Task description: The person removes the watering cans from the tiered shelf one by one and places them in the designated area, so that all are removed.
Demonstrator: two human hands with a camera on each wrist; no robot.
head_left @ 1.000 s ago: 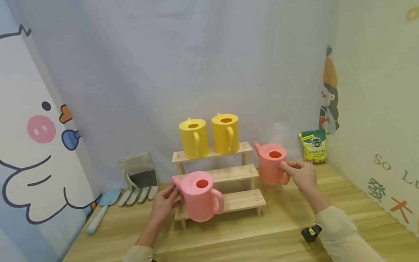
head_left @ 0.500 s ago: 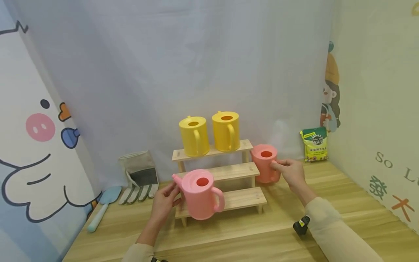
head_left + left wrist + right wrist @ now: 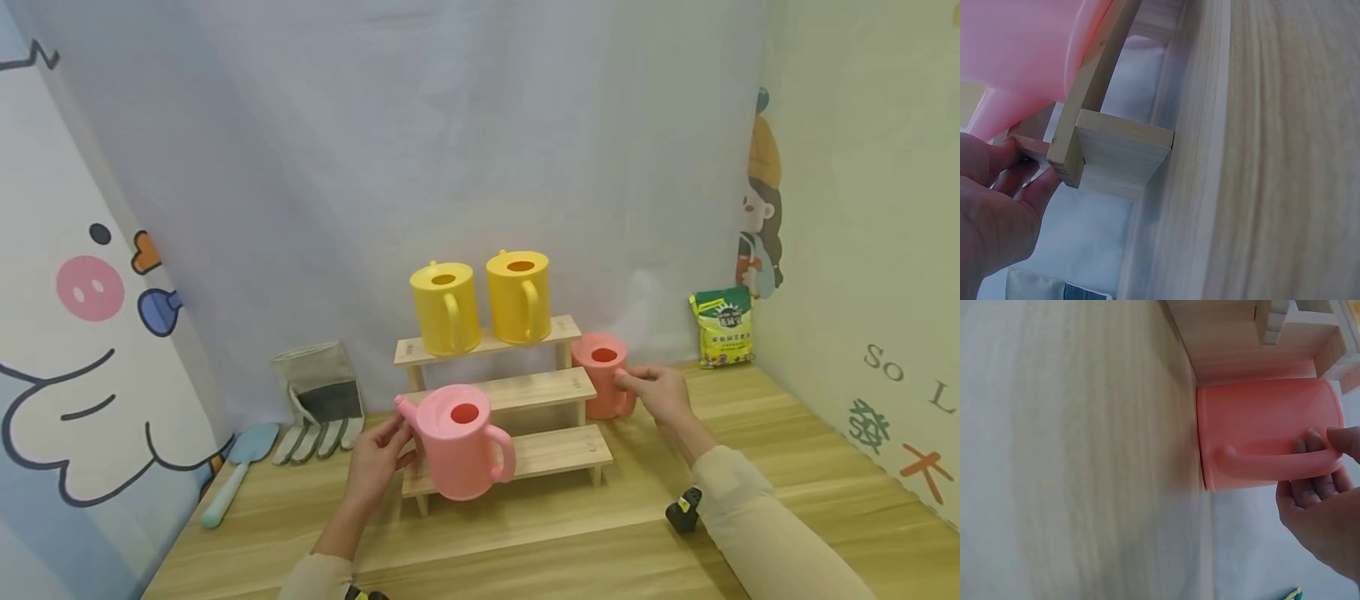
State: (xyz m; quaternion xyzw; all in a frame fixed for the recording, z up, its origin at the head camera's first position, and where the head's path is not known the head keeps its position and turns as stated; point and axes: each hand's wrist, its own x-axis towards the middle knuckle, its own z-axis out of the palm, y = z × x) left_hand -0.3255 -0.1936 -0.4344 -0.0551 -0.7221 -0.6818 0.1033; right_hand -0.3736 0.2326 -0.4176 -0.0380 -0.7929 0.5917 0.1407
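Observation:
A pink watering can (image 3: 457,446) is at the lower step of a three-tier wooden stand (image 3: 566,450), spout to the left. My left hand (image 3: 377,458) is at the stand's left end, beside the spout; in the left wrist view its bent fingers (image 3: 1041,187) hold the end of the wooden step. A coral watering can (image 3: 602,379) stands upright on the table, beside the stand's right end and partly hidden by it. My right hand (image 3: 660,393) grips its handle (image 3: 1279,466), thumb on the upper part and fingers through the loop.
Two yellow watering cans (image 3: 446,312) stand on the top step. Left of the stand are work gloves (image 3: 321,404) and a light-blue trowel (image 3: 238,471). At the back right stands a green-and-yellow packet (image 3: 722,327). A curtain (image 3: 615,150) hangs behind the table.
My right hand has carried the coral watering can left and down, from the air onto the table beside the stand. My left hand and the pink can have stayed in place.

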